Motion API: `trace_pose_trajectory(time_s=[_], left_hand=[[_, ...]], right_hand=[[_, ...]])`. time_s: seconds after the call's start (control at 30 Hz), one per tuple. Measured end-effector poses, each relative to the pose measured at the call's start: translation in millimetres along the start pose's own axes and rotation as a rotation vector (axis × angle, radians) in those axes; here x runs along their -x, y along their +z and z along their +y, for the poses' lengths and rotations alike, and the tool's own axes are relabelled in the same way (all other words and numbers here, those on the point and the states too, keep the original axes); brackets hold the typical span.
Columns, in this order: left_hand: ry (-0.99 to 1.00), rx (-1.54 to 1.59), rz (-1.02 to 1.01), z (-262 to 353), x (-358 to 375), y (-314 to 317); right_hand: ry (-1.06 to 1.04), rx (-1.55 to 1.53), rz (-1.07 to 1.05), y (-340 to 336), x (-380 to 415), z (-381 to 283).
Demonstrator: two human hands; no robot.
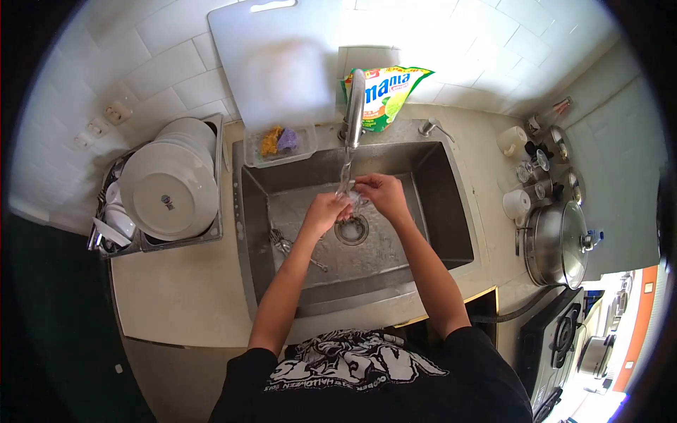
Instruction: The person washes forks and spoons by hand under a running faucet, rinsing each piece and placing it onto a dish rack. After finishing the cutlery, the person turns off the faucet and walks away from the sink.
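Under the running water of the tap (357,106), my left hand (326,211) is closed on a small clear, whitish object (356,198). My right hand (381,195) grips the same object from the other side with bent fingers. What kind of thing it is, I cannot make out; fingers and water partly cover it. Both hands are above the drain (352,230) of the steel sink (441,204). Forks and other cutlery (281,242) lie on the sink floor, left of the hands.
A dish rack at left holds stacked white plates (169,194) and cups. Behind the sink are a plastic tray with sponges (278,141), a detergent bag (386,95) and a cutting board (282,67). Mugs (517,204), glasses and a lidded pot (557,243) stand right, near a stove (553,345).
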State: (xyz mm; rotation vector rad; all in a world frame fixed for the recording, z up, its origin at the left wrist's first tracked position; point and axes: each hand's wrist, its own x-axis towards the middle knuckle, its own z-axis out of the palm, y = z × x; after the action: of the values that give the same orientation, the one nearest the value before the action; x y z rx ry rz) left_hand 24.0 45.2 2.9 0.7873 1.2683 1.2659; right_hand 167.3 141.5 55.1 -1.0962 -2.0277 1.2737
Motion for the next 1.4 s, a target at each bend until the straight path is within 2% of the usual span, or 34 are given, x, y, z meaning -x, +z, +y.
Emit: trace_pose_trajectory(time_s=[0.1, 0.2, 0.27, 0.37, 0.4, 0.47, 0.7, 0.73, 0.8, 0.9, 0.97, 1.07, 1.17, 1.27, 1.4], left_hand=[[0.013, -0.156, -0.006, -2.6, 22.6, -15.9], [-0.013, -0.219, 0.018, -7.1, 44.5, -32.9], [0.026, -0.331, 0.039, -13.5, 52.2, -46.5], [0.051, -0.271, 0.085, -32.6, 61.8, -65.4], [0.008, -0.282, 0.081, -31.6, 65.5, -66.5], [-0.071, -0.306, 0.069, -25.0, 68.6, -67.5], [0.026, -0.247, 0.221, -17.7, 57.8, -60.7], [0.002, -0.218, 0.257, -15.8, 57.3, -58.8], [-0.061, -0.242, 0.292, -14.6, 56.2, -57.0], [-0.175, -0.404, 0.287, -2.4, 58.6, -49.8], [-0.254, -0.515, 0.286, 16.5, 65.8, -33.1], [0.221, -0.512, 0.221, -6.8, 69.9, -17.6], [0.047, -0.327, 0.065, 3.2, 83.6, -9.5], [-0.024, -0.485, 0.045, 5.9, 97.0, -21.8], [0.181, -0.724, 0.136, 10.2, 125.2, -42.9]], right_hand=[[0.091, -0.244, 0.028, -5.1, -9.3, 8.4], [0.042, -0.258, -0.009, 18.3, -6.4, 8.9], [0.031, -0.139, -0.052, 34.7, 5.6, -0.1], [-0.038, 0.085, -0.156, 44.8, 6.0, -10.9], [-0.06, 0.059, -0.144, 45.4, 2.9, -12.8], [-0.11, 0.009, -0.114, 40.4, -4.9, -21.1], [-0.082, -0.218, 0.063, -28.5, -8.5, -48.8], [-0.077, -0.157, 0.089, -38.1, -5.2, -47.0], [-0.195, 0.066, 0.201, -47.5, 8.5, -48.5], [-0.214, 0.299, 0.117, -46.8, 28.4, -27.9], [-0.182, 0.184, 0.18, -43.1, 38.3, -25.1], [-0.049, 0.002, 0.155, -32.2, 48.1, -20.0], [0.098, -0.37, 0.084, -14.0, 50.3, -3.7], [0.182, -0.489, 0.034, 0.2, 46.9, 12.0], [0.31, -0.609, -0.194, 20.8, 36.7, 24.6]])
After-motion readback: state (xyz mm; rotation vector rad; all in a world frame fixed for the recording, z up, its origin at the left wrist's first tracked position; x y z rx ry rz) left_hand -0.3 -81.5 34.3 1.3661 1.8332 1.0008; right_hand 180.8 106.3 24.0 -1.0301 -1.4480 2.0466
